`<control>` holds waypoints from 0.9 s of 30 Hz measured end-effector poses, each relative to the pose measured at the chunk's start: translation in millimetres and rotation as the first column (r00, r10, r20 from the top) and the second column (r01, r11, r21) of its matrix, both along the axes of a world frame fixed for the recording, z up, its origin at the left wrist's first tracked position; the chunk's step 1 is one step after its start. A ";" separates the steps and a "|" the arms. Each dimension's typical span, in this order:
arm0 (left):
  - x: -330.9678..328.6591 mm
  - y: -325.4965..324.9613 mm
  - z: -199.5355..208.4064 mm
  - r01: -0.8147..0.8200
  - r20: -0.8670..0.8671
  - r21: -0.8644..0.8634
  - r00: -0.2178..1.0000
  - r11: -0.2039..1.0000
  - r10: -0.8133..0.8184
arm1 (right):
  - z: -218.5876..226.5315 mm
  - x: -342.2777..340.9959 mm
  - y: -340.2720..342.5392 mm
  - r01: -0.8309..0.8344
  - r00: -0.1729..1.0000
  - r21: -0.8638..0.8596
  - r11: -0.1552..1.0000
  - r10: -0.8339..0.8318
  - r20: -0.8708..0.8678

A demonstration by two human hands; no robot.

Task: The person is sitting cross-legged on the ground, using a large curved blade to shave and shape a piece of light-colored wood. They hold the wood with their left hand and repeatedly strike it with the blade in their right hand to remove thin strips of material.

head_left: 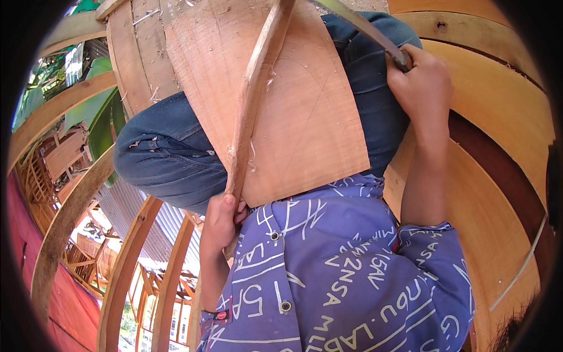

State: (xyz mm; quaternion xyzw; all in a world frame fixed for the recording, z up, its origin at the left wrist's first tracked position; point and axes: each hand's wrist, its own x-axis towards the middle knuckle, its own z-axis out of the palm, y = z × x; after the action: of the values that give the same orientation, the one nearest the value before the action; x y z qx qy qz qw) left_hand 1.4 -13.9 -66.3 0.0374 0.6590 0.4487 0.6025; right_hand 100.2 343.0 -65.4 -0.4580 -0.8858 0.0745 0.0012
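Observation:
My left hand (221, 220) is closed round the lower end of a long, slightly curved wooden stick (253, 97), close to my body. The stick slants up over a flat wooden board (311, 117) lying across my lap, and its far end leaves the top of the view. Thin curls of shaving cling to its side. On the right, above my knee, my right hand (422, 85) grips the dark handle of a machete (372, 34). Its long blade points up and left, apart from the stick in the visible stretch, and its tip is cut off.
Wooden planks (141, 56) with scattered shavings lie beyond my left knee. Large pale boards (481, 76) surround my right side. Curved wooden slats (70, 223) stand at the left, with corrugated metal sheeting (126, 208) and green leaves (105, 111) behind them.

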 end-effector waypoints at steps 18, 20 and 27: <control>-5.4 0.2 14.1 0.047 -0.376 -0.198 0.919 0.979 -0.120 | -6.7 -4.1 8.5 -0.248 0.968 -0.109 0.963 0.243 -0.056; -5.4 -0.4 13.8 0.094 -0.425 -0.218 0.887 0.971 -0.181 | -3.3 -1.7 16.3 -0.256 0.967 -0.195 0.947 0.252 -0.048; 0.5 18.4 14.0 0.088 -0.501 -0.266 0.838 0.960 -0.216 | 3.8 -5.3 34.6 -0.272 0.961 -0.433 0.859 0.217 -0.173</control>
State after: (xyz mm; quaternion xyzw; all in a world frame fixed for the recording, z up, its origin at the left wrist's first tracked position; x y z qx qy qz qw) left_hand 1.9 4.6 -52.3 0.1404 0.8409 0.2917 0.4337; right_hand 94.9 377.6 -61.6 -0.3241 -0.8933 0.3051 -0.0625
